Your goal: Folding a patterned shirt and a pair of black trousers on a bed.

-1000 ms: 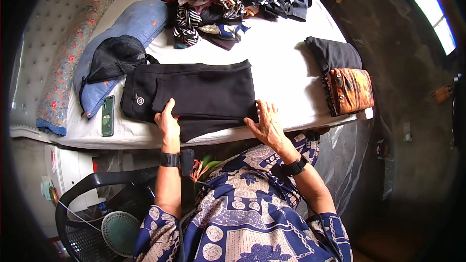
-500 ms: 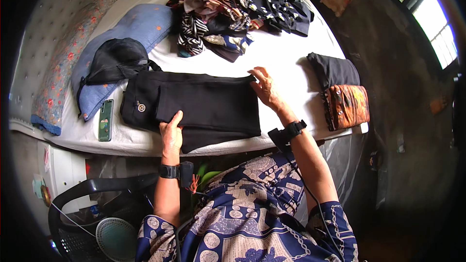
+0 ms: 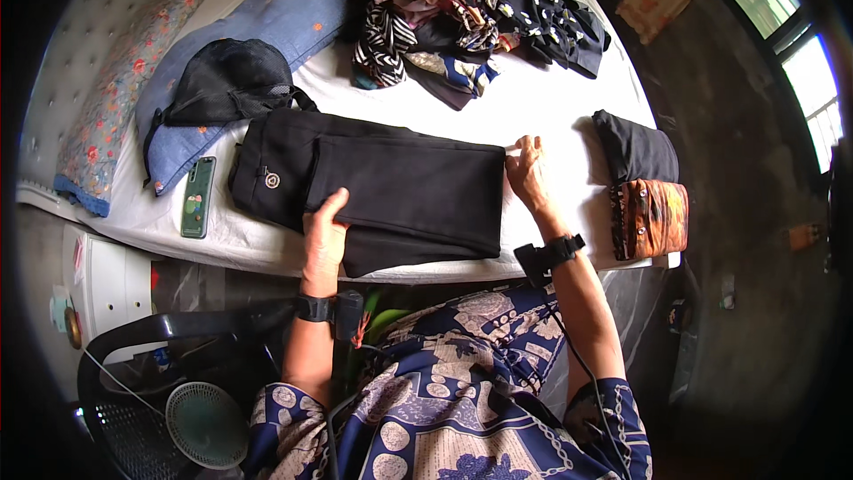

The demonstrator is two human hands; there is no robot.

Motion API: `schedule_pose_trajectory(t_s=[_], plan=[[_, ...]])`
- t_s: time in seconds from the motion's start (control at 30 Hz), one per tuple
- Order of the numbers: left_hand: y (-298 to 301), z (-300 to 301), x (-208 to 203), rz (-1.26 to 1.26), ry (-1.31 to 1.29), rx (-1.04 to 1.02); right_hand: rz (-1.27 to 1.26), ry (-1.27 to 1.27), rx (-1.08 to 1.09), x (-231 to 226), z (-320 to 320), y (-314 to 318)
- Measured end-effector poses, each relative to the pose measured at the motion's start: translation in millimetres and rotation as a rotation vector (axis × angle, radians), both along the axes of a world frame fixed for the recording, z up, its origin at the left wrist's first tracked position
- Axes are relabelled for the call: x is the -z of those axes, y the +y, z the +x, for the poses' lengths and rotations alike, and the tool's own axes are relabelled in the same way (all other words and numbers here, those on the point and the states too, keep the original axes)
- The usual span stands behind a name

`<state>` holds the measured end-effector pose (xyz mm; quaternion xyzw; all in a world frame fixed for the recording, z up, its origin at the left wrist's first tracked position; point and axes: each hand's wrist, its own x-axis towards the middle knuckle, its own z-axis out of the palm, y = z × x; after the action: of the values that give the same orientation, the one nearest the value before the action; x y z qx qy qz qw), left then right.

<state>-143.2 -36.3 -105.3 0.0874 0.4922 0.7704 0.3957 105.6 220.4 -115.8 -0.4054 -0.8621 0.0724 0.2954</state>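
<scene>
A pair of black trousers (image 3: 409, 182) lies folded flat near the front edge of the bed, with a round metal ornament (image 3: 271, 180) at its left end. My left hand (image 3: 324, 233) grips the near side of the folded cloth, thumb on top and the other fingers partly hidden beneath. At the far right corner, my right hand (image 3: 530, 176) pinches the cloth's edge between its fingertips. Just left of the trousers, a green phone (image 3: 197, 198) rests on the white sheet. A black mesh-trimmed bra-like piece (image 3: 229, 82) lies behind them, on a blue pillow (image 3: 306, 13).
A heap of mixed clothes (image 3: 435, 13) sits at the back of the bed. On the right are a folded dark garment (image 3: 635, 147) and a folded orange-brown patterned one (image 3: 653, 218). A black chair (image 3: 195, 324) with a round basket (image 3: 206, 425) stands at the lower left.
My right hand's fingers have drawn together on the trousers' far right corner, where they were looser before. The whole view has shifted slightly; my left hand keeps its hold.
</scene>
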Motion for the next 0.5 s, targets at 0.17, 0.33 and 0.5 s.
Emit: schedule_pose_trajectory(t_s=[0.17,0.33,0.5], plan=[[-13.0,-42.9,6.6,0.15,0.105,-0.016,-0.096,0.118,-0.194,-42.3,-15.9,-69.9],[3.9,-85.3,-0.4,-0.334,0.566,0.267,0.018,-0.261,-0.319,-3.9,-18.2,-118.2],[22.4,-67.6,-9.7,-0.004,0.607,0.067,-0.027,-0.218,-0.316,-4.7,-13.6,-121.0]])
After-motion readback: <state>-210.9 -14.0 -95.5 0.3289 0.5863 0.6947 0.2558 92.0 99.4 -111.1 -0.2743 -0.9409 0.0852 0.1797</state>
